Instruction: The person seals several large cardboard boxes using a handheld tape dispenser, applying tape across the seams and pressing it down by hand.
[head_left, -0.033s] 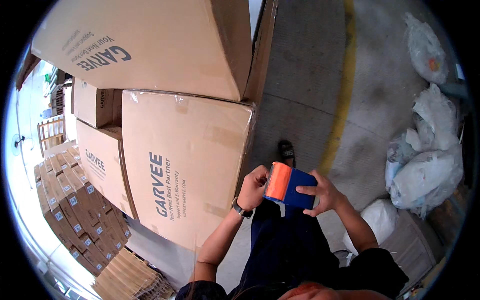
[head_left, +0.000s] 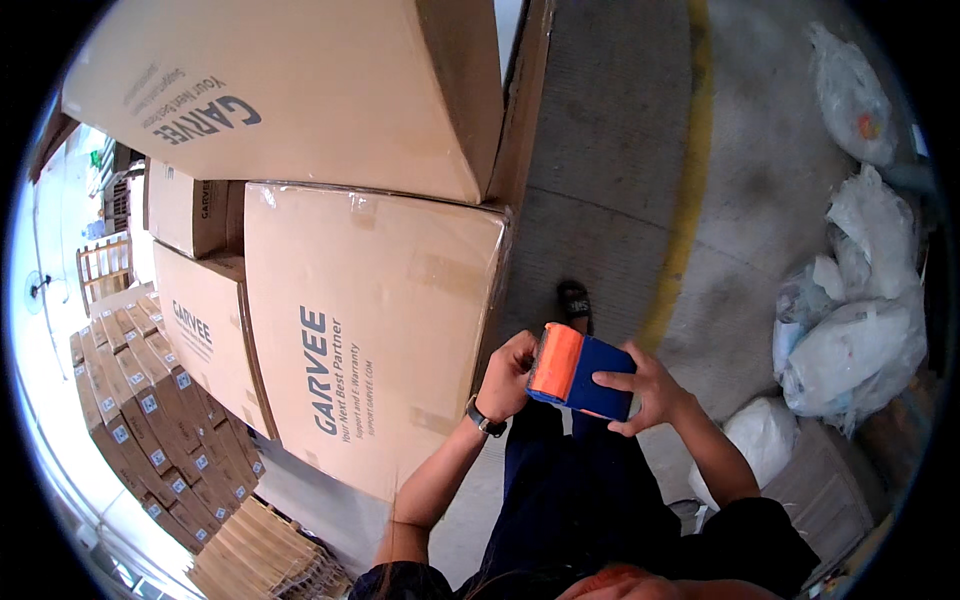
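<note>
An orange-and-blue tape dispenser (head_left: 590, 375) is held in front of my body, above my dark trousers. My right hand (head_left: 650, 388) grips its blue end, fingers spread over the top. At the orange end, my left hand (head_left: 510, 375) has its fingers curled in against the dispenser's edge; whatever they pinch there is hidden. A watch sits on my left wrist. Just left of my hands stands a large brown carton (head_left: 400, 300) with tape along its edges.
Another big carton (head_left: 330, 90) rises at the upper left, with smaller cartons (head_left: 200, 320) beyond. Stacked boxes (head_left: 150, 430) and wooden pallets (head_left: 260, 555) lie far left. Plastic bags (head_left: 850, 350) line the right side. A yellow line (head_left: 690, 180) runs along the concrete floor.
</note>
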